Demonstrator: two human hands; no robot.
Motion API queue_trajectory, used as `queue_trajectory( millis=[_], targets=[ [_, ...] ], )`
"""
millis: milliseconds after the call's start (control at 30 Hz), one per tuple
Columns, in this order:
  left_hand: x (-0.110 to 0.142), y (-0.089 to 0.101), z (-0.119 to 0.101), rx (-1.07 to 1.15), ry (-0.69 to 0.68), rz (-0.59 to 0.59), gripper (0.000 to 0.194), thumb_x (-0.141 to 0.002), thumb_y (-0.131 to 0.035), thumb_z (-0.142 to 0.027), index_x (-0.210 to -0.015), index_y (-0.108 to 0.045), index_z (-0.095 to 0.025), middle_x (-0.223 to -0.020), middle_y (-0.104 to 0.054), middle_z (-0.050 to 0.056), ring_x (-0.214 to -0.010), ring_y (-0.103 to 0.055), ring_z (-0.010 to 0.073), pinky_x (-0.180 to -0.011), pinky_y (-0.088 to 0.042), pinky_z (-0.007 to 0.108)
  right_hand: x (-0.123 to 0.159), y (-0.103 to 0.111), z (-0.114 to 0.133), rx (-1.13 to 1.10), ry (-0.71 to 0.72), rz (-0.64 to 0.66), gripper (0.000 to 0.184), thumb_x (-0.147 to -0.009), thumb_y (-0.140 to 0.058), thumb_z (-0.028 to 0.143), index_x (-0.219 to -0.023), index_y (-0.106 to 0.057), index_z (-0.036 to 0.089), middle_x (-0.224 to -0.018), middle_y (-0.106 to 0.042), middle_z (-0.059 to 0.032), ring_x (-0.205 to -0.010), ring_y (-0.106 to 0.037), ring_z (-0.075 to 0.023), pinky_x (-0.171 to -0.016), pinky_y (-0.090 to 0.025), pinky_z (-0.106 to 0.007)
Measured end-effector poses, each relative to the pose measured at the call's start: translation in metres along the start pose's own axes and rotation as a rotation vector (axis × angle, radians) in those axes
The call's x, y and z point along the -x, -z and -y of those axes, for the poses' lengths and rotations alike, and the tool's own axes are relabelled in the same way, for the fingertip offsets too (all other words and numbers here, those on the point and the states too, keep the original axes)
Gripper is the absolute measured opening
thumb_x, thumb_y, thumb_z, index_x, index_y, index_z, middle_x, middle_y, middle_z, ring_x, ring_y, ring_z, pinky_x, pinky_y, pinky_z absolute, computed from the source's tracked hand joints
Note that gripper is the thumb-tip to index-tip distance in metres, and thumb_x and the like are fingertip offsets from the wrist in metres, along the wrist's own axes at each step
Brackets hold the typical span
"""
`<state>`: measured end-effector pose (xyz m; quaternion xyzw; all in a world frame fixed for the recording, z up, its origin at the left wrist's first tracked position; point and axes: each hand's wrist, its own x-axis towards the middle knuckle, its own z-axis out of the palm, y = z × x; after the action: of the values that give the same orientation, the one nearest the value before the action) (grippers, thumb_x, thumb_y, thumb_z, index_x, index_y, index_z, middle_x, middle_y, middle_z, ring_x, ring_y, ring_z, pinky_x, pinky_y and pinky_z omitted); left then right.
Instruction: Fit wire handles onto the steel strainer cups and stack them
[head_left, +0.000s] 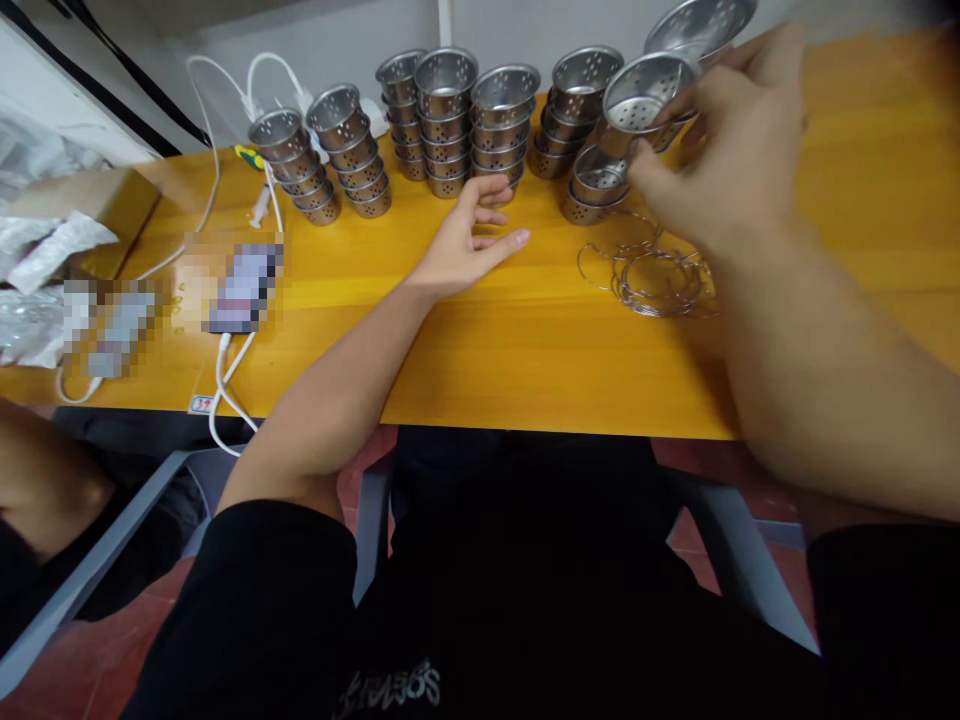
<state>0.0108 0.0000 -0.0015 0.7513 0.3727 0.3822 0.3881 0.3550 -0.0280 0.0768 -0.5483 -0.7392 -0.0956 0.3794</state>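
Observation:
My right hand (pixel 739 150) grips a perforated metal cup (pixel 646 98) by its side, between thumb and fingers. Just below that cup stands a short stack of the same cups (pixel 594 195); I cannot tell whether they touch. Behind my right hand is another wide metal rim with holes (pixel 701 28), partly hidden by the fingers. My left hand (pixel 476 235) hovers over the table with fingers spread and nothing in it, in front of a stack of perforated cups (pixel 501 125). A loose coil of thin wire (pixel 660 280) lies beneath my right wrist.
Several more cup stacks (pixel 349 150) line the back of the wooden table (pixel 525 370). Left are a phone on a white cable (pixel 244 288), another blurred device (pixel 122 333), a cardboard box (pixel 124 215) and plastic bags (pixel 30 325). Another person's arm (pixel 52 480) rests at far left.

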Motion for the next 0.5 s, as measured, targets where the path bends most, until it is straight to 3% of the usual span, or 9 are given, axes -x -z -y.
queue_trajectory(
  millis=[233,500],
  targets=[
    [-0.002,0.001,0.011,-0.021,-0.062,0.049,0.076,-0.120,-0.085,-0.056,-0.182,-0.052,-0.029,-0.189,-0.058,0.022,-0.166,-0.069,0.0364,-0.132,-0.071,0.058,0.005,0.006,0.018,0.004,-0.182,0.229,0.017,-0.113,-0.091,0.033,-0.128,-0.086,0.029,-0.172,-0.070,-0.0202,-0.162,-0.074,-0.0435,-0.140,-0.063,-0.061],
    [-0.002,0.002,0.016,-0.043,-0.095,0.077,0.076,-0.121,-0.081,-0.069,-0.180,-0.053,-0.030,-0.190,-0.053,0.021,-0.167,-0.067,0.0378,-0.130,-0.070,0.058,0.006,0.011,0.026,0.038,-0.204,0.280,0.032,-0.116,-0.086,0.043,-0.146,-0.087,0.029,-0.173,-0.072,-0.0216,-0.165,-0.073,-0.0418,-0.141,-0.061,-0.057]
  ],
)
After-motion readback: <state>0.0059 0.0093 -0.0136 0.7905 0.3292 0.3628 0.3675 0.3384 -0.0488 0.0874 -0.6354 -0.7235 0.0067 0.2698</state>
